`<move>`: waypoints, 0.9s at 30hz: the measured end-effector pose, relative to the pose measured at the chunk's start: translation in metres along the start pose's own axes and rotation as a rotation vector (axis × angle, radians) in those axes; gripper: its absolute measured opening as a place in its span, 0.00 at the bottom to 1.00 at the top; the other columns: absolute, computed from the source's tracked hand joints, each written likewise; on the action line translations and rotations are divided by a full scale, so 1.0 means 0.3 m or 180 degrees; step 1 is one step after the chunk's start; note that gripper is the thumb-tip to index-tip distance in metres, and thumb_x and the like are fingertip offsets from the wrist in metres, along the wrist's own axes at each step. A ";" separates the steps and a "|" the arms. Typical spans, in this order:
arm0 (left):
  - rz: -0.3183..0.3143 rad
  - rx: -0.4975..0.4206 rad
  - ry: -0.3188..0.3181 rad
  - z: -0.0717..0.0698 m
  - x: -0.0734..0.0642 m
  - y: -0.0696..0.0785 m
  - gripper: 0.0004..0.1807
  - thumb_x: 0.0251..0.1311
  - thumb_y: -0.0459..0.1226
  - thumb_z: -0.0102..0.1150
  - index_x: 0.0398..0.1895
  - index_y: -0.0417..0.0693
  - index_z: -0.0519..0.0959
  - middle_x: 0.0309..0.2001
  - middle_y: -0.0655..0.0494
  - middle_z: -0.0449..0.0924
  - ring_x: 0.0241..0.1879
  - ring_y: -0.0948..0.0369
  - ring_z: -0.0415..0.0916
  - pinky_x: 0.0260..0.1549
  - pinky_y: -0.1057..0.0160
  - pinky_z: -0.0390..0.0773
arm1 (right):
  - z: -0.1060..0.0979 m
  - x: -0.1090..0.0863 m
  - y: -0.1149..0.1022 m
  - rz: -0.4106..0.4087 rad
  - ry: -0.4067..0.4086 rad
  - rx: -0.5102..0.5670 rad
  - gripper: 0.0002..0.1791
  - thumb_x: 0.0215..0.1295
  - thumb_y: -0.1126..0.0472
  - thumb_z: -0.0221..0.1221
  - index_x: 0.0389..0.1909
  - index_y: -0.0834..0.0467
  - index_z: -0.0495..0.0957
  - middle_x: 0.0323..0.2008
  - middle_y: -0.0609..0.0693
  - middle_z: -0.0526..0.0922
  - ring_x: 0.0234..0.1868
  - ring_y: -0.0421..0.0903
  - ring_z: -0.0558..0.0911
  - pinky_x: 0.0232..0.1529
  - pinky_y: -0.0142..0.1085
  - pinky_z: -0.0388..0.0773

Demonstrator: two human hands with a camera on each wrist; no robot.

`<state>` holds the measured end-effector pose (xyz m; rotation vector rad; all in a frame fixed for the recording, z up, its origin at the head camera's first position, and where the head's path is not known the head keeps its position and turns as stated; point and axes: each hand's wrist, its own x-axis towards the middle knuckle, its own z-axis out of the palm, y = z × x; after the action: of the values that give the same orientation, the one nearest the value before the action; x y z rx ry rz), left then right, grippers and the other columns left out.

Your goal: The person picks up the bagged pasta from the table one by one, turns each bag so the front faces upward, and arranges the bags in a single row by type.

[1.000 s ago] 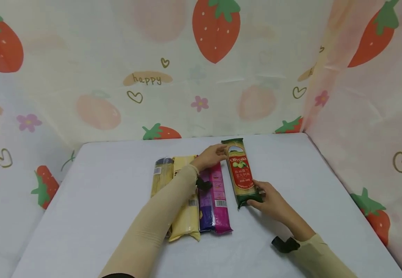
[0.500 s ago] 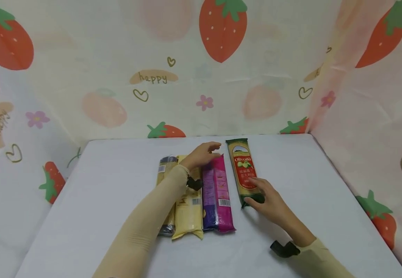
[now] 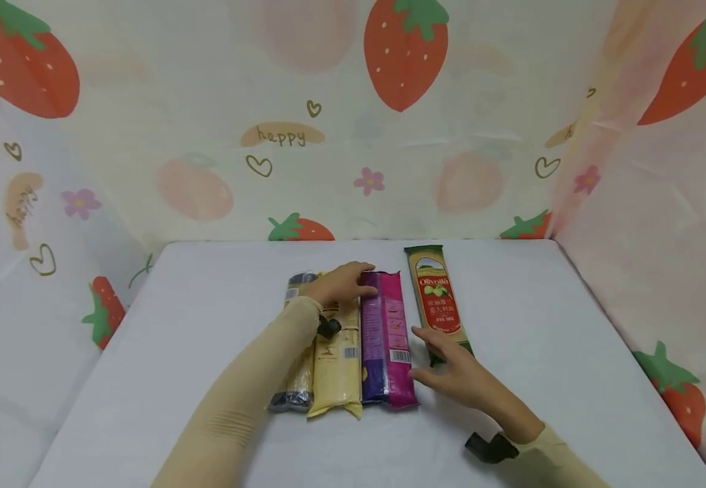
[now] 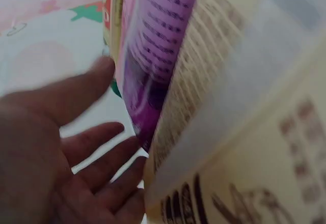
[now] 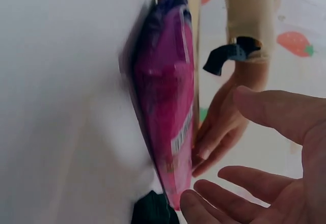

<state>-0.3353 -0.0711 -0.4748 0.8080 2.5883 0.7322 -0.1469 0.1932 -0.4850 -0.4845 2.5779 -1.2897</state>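
Pressure should be light and even as we handle the purple-pink packet [image 3: 397, 325], best shared between both ends so it doesn't twist. It lies just beside the yellow packet [image 3: 336, 379]. Our left hand [image 3: 336, 285], fingers loosely extended, is at its far end; our right hand [image 3: 464, 374], fingers spread, is by its right edge. Neither grips anything; fingertip contact we cannot tell.

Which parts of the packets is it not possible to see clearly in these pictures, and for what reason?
Grey-ended packet: head view, middle covered by the left sleeve.
Yellow packet: head view, much of its top behind the left hand; left wrist view, cut off by the right edge.
Green-and-red packet: head view, lower end partly behind the right hand.
Purple-and-pink packet: head view, fine print too small.
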 end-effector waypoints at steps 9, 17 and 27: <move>-0.0067 0.0090 -0.0213 0.041 0.029 -0.038 0.48 0.78 0.49 0.63 0.87 0.38 0.49 0.84 0.38 0.53 0.83 0.44 0.52 0.81 0.48 0.57 | 0.062 0.021 -0.019 0.0066 -0.0121 -0.0264 0.54 0.66 0.44 0.75 0.85 0.56 0.59 0.83 0.59 0.60 0.79 0.65 0.66 0.73 0.65 0.68; -0.0145 0.0106 -0.0187 0.022 0.010 0.000 0.46 0.77 0.48 0.65 0.86 0.37 0.54 0.82 0.38 0.58 0.80 0.44 0.59 0.78 0.47 0.63 | 0.100 0.028 -0.022 0.0027 -0.0184 -0.0503 0.61 0.60 0.41 0.79 0.86 0.60 0.56 0.85 0.62 0.52 0.84 0.65 0.55 0.77 0.64 0.62; -0.0239 0.0137 -0.0199 0.019 0.014 0.001 0.43 0.76 0.49 0.66 0.83 0.37 0.60 0.76 0.39 0.68 0.72 0.45 0.70 0.71 0.48 0.72 | 0.121 0.037 -0.041 0.0095 -0.0287 -0.0720 0.71 0.51 0.35 0.81 0.86 0.62 0.53 0.86 0.63 0.48 0.85 0.66 0.53 0.77 0.63 0.64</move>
<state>-0.3359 -0.0661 -0.4798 0.7298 2.5712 0.6219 -0.1426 0.1554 -0.4970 -0.5284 2.6561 -0.9482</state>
